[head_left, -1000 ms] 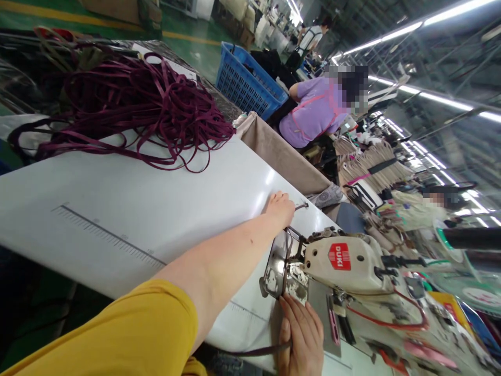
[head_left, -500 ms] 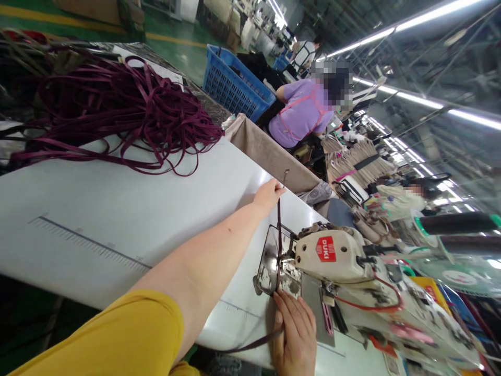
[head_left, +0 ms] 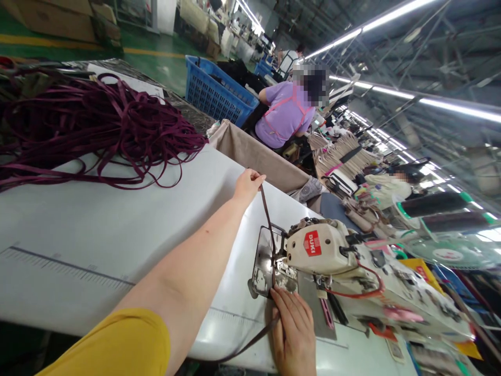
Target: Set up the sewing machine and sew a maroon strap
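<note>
Blue basket (head_left: 213, 96): dark cloth (head_left: 237, 73) inside. Beige bin (head_left: 258, 158): contents indistinct. Left hand (head_left: 248, 186) pinches brown strap (head_left: 267, 210); right hand (head_left: 293, 330) lies over it, grip unclear.

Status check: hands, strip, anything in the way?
Left hand pinching dark strip beyond metal plate; right hand over strip at plate's near edge. Strip runs across plate beside sewing machine head. Burgundy strap pile off left, apart from strip's path.

- We find one narrow, dark brown strip (head_left: 267, 213), pinched in the left hand (head_left: 250, 185) and running nearly straight across the metal plate (head_left: 261, 265).
- We note it meeting the right hand (head_left: 293, 326), its slack tail curving toward the near edge of the tabletop (head_left: 97, 224).
</note>
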{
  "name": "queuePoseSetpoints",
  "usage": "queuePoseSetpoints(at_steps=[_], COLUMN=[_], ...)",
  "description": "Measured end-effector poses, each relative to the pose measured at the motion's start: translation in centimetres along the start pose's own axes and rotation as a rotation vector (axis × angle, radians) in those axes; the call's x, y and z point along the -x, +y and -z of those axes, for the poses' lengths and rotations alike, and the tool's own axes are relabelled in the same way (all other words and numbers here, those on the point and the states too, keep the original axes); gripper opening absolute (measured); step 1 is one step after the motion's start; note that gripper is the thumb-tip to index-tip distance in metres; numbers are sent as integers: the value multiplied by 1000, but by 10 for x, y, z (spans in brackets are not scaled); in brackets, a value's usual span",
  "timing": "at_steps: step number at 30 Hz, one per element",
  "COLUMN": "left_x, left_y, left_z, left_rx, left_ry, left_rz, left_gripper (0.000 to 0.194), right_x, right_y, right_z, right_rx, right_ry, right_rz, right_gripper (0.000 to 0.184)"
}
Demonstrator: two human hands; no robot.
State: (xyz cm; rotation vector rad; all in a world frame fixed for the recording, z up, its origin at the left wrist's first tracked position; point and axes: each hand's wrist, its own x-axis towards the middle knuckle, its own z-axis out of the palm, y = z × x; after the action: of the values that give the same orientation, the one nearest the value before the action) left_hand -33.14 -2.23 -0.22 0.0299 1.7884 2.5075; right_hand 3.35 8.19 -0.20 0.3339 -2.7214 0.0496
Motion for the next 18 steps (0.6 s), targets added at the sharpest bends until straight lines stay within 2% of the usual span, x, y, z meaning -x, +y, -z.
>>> queuePoseSetpoints(at_steps=[10,18], left_x=[-11,-4], left_y=[-1,17], left_z=[4,3], left_rx=[135,228], left_ry=[1,-40], left_rz=[-28,-55], left_gripper=[34,49], right_x=[-4,0], right_y=[8,23], right_z=[-2,-13], right_rx=[67,152], right_ry=[72,140], right_rz=[82,167], right_gripper=[35,37])
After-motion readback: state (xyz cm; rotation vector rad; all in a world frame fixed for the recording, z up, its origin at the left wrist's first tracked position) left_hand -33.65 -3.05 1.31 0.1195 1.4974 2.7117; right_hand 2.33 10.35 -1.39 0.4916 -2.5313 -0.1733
